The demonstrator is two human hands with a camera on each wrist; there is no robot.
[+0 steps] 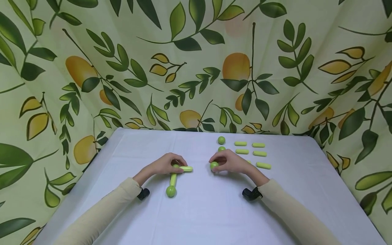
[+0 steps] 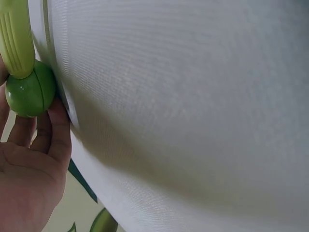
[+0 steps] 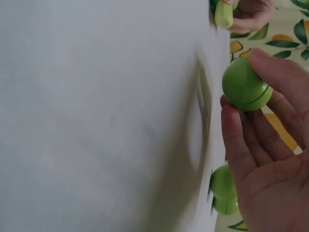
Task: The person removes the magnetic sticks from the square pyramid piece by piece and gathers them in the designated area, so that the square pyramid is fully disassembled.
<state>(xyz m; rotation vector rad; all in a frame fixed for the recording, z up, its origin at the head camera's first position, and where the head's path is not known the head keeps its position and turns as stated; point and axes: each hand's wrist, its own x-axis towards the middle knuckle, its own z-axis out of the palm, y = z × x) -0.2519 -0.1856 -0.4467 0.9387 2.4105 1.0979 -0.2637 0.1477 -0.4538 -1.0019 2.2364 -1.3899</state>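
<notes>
My left hand [image 1: 166, 164] grips a joined piece on the table. Its corner ball [image 2: 31, 92] is green and lies in the fingers, and a pale green stick [image 1: 186, 168] points right from it. Another stick [image 1: 173, 179] runs from that corner toward me and ends in a second green ball [image 1: 171, 191] on the cloth. To the right, my right hand [image 1: 231, 161] pinches a loose green ball [image 3: 245, 84] between thumb and fingertips. A gap separates this ball from the free end of the right-pointing stick.
Behind the right hand are more green balls [image 1: 221, 140], one partly covered by the hand. Beside them several loose pale green sticks [image 1: 259, 153] lie in rows; one is mostly hidden. A white cloth covers the table [image 1: 196, 211], and a leaf-and-fruit patterned curtain [image 1: 190, 85] hangs behind.
</notes>
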